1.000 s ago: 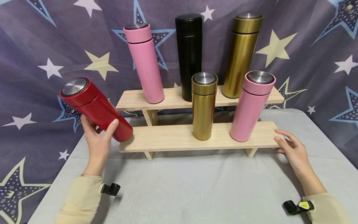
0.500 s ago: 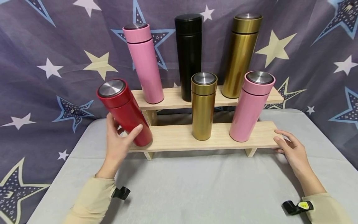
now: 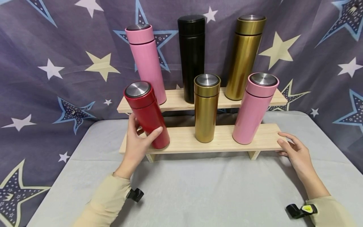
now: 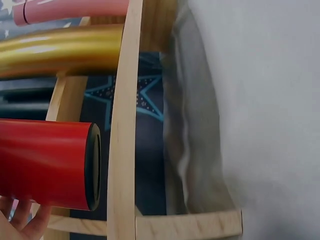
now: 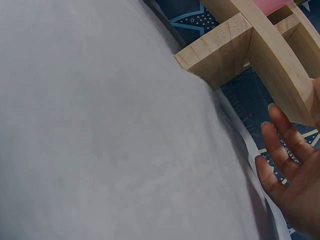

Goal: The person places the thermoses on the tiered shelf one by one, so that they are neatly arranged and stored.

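My left hand (image 3: 138,148) grips a red thermos (image 3: 150,118) round its lower part, thumb in front. The thermos leans to the left over the left part of the lower wooden shelf (image 3: 181,136). In the left wrist view, a narrow gap separates the base of the red thermos (image 4: 45,165) from the shelf edge (image 4: 122,135). My right hand (image 3: 297,154) touches the right end of the lower shelf with thumb and index finger. In the right wrist view, its other fingers (image 5: 287,137) extend loosely below the board, apart from it.
A short gold thermos (image 3: 207,110) and a short pink thermos (image 3: 253,113) stand on the lower shelf. Behind, the upper shelf (image 3: 173,96) bears tall pink (image 3: 148,69), black (image 3: 193,63) and gold (image 3: 245,60) thermoses. Grey cloth (image 3: 210,189) covers the table; a starry curtain (image 3: 25,85) hangs behind.
My left hand has carried the red thermos rightward, from beyond the lower shelf's left end to over the shelf, and turned it more upright. My right hand stays put.
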`<state>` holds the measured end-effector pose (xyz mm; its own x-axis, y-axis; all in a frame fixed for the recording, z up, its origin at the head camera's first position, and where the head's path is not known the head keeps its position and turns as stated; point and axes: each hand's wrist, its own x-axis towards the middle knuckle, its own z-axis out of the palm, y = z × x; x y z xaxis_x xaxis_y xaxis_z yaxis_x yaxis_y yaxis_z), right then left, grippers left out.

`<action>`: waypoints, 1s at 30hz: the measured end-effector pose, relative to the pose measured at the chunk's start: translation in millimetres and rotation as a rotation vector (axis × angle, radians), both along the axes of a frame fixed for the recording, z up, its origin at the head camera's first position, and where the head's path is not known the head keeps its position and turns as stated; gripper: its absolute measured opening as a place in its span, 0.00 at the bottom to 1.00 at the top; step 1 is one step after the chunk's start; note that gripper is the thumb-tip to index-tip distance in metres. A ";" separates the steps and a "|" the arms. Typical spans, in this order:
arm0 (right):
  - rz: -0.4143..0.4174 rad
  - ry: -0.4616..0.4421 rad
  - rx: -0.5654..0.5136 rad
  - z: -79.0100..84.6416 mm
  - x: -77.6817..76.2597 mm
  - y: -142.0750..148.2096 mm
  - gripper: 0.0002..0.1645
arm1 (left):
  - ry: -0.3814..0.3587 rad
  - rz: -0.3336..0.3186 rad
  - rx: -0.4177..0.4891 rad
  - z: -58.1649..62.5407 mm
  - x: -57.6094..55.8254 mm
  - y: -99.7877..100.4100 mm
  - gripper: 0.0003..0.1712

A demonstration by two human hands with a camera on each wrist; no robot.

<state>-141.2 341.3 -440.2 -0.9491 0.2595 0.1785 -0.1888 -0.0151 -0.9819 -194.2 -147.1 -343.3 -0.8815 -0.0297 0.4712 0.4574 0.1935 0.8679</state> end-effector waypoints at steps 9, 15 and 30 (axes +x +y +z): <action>-0.001 -0.007 -0.001 -0.1 -0.2 -0.2 0.18 | -0.040 -0.016 0.012 -3.3 -4.6 10.8 0.41; -0.003 -0.013 0.006 0.1 -0.2 0.0 0.18 | -0.077 -0.024 0.001 -3.9 -7.4 14.0 0.42; -0.009 -0.011 0.016 0.3 -0.7 0.7 0.18 | -0.118 -0.050 0.005 -0.8 -16.2 14.1 0.44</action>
